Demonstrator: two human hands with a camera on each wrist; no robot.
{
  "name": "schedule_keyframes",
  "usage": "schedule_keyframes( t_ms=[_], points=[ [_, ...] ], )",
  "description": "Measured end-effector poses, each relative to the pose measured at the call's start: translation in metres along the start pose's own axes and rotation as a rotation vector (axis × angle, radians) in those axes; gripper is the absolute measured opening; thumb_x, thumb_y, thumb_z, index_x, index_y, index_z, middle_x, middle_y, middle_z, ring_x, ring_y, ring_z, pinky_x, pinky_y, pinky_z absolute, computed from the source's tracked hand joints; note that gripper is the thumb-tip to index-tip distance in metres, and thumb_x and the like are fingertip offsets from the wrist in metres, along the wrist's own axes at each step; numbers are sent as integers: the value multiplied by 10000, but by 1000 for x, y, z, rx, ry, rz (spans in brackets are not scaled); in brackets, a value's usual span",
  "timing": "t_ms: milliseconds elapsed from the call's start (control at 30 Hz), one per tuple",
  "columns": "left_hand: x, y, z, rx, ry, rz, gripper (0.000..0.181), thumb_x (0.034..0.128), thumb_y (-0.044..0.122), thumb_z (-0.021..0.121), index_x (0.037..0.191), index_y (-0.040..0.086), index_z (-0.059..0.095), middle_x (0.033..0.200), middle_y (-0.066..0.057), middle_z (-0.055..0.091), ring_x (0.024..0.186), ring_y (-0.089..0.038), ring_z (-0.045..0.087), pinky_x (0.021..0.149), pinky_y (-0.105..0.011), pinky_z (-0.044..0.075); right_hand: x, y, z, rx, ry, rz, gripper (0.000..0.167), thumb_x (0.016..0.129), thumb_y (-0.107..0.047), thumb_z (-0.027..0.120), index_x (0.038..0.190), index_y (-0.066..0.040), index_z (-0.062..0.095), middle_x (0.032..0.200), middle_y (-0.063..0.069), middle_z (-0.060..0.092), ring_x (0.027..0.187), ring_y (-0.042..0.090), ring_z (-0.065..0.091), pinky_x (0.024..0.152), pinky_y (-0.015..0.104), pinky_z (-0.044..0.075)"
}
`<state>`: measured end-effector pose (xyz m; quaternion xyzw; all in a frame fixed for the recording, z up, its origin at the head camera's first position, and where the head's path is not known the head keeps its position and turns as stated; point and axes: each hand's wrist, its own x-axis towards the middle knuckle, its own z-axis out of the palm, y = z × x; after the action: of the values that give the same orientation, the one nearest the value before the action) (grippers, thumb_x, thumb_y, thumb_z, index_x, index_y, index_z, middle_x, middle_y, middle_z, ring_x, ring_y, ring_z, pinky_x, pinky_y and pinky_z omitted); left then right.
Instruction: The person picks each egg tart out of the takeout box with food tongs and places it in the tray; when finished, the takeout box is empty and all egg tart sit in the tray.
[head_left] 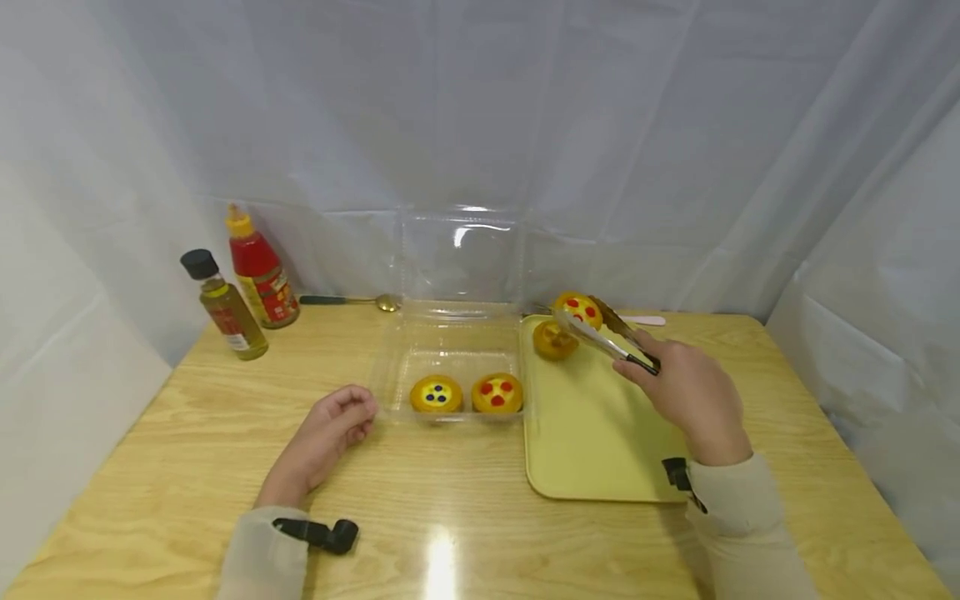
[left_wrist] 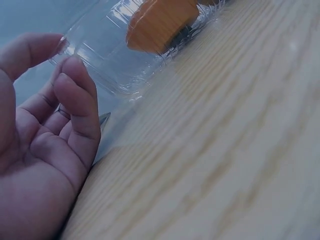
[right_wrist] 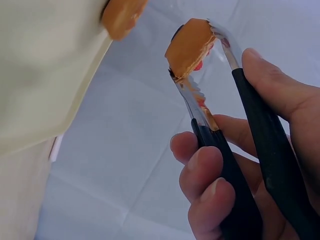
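Note:
My right hand (head_left: pixel 693 396) grips black-handled metal tongs (right_wrist: pixel 260 135). Between the tongs' tips hangs an egg tart with red dots (head_left: pixel 576 308), above the yellow tray (head_left: pixel 600 450). A second tart (head_left: pixel 555 342) sits at the tray's back left, its top hard to make out. My left hand (head_left: pixel 330 433) pinches the near left edge of a clear plastic box (head_left: pixel 461 337) between thumb and fingertip; in the left wrist view the other fingers are curled. Inside the box, along its front, sit a tart with blue dots (head_left: pixel 437 394) and one with red dots (head_left: pixel 497 394). The box's lid (head_left: pixel 461 258) stands up behind.
An oil bottle (head_left: pixel 228 317) and a red sauce bottle (head_left: pixel 261 275) stand at the back left of the wooden table (head_left: pixel 420 533). A dark-handled spoon (head_left: pixel 337 300) lies behind the box. A pale pink handle (head_left: pixel 645 320) shows behind the tray. White cloth hangs around the table.

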<state>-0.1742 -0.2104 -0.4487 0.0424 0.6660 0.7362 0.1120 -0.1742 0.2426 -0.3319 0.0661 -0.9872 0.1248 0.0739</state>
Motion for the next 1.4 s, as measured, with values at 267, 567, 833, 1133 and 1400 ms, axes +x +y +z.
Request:
schedule_keyframes(
  t_ms=[267,567,833,1133,1400],
  points=[
    [0,0,-1,13,4,-2,186,997,202,613,1045,35,547,880,-48,547,796,-157,518,700,-257,470,1,16,1,12,-64,47,830,907,-710,472,1465,-95,472,660,73,494,497,153,269,430,314,265],
    [-1,-2,-3,3,-5,9,167,999,197,610,1048,47,555,879,-51,563,794,-157,524,695,-254,472,3,27,7,11,-131,113,835,906,-699,494,1468,-81,462,892,213,631,546,173,327,433,322,253],
    [0,-2,-3,-7,-28,37,137,1000,176,604,1037,53,557,863,-42,562,777,-149,526,678,-243,470,5,33,11,-5,-190,154,836,912,-679,511,1493,-85,418,647,61,403,511,131,221,425,293,243],
    [-1,-2,-2,-8,-25,30,136,1001,178,603,1034,54,559,860,-44,561,779,-154,520,685,-247,466,8,36,14,-15,-229,190,853,898,-662,559,1496,-73,407,735,167,559,509,143,280,429,309,263],
    [-1,-3,-2,-3,-17,26,135,1003,175,599,1034,52,554,861,-45,560,782,-152,524,683,-243,468,8,35,10,-13,-204,196,922,864,-729,536,1490,-64,414,1212,351,561,569,225,422,433,336,294]
  ],
)
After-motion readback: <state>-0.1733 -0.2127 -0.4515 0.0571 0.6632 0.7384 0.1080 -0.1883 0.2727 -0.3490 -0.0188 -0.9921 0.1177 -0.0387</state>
